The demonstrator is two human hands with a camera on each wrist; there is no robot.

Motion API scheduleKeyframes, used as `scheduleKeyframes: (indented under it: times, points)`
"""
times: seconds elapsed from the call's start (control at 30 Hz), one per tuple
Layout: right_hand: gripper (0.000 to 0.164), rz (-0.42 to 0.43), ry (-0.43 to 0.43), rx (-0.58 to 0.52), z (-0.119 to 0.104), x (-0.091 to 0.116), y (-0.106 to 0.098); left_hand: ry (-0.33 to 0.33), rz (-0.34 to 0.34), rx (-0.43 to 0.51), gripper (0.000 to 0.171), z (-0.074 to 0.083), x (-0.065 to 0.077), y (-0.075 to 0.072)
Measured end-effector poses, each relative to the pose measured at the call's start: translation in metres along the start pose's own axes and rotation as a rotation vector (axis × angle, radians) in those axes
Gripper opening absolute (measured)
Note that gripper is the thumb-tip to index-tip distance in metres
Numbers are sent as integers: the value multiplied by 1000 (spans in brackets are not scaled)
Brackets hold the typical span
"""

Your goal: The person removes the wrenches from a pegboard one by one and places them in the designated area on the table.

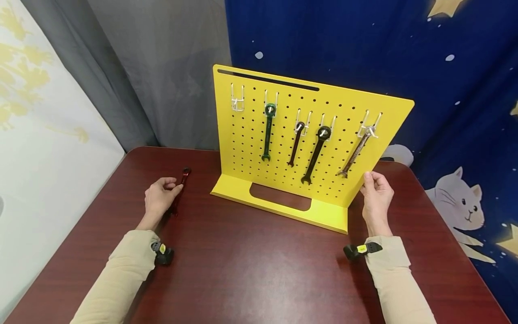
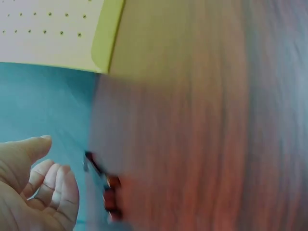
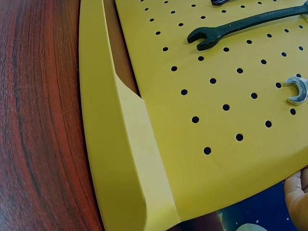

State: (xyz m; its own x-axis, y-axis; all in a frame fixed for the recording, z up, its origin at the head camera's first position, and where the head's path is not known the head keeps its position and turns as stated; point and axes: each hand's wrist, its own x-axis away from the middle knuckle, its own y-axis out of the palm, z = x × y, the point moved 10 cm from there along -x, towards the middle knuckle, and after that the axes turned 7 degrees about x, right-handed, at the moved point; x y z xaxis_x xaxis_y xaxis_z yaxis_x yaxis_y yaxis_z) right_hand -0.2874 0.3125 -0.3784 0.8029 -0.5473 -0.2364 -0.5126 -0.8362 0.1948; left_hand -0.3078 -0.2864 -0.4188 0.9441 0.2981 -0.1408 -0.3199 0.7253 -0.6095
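Left hand (image 1: 159, 196): fingers apart, red wrench (image 1: 185, 176) just beside them on bench (image 1: 251, 270). Right hand (image 1: 377, 198) pinches yellow pegboard (image 1: 283, 137) by edge, likely steadying it.

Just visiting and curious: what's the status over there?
Left grip open, close to red wrench. Right grip holding right edge of yellow pegboard. Red wrench lying on table, nothing visibly blocking it.

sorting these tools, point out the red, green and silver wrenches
Red wrench (image 1: 184, 178), head view: shaft near far end
Green wrench (image 1: 268, 135), head view: mid-shaft
Silver wrench (image 1: 356, 152), head view: mid-shaft
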Motion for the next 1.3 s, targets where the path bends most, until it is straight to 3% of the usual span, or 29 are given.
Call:
scheduleKeyframes:
  times: [0.17, 0.33, 0.53, 0.8, 1.07, 1.3]
  points:
    - [8, 9, 8, -11, 1, -1, -1, 45, 3, 125, 37, 22, 2, 9]
    - [10, 8, 9, -11, 1, -2, -1, 45, -61, 352, 38, 49, 5, 27]
    - [17, 5, 7, -16, 1, -3, -1, 93, -127, 532, 37, 98, 15, 40]
    - [18, 7, 9, 0, 0, -4, -1, 156, -224, 626, 38, 146, 28, 57]
    - [23, 17, 21, 3, 2, -2, -3, 197, -233, 646, 41, 163, 24, 82]
    - [20, 23, 24, 8, 3, -1, -3, 240, -222, 680, 40, 181, 23, 96]
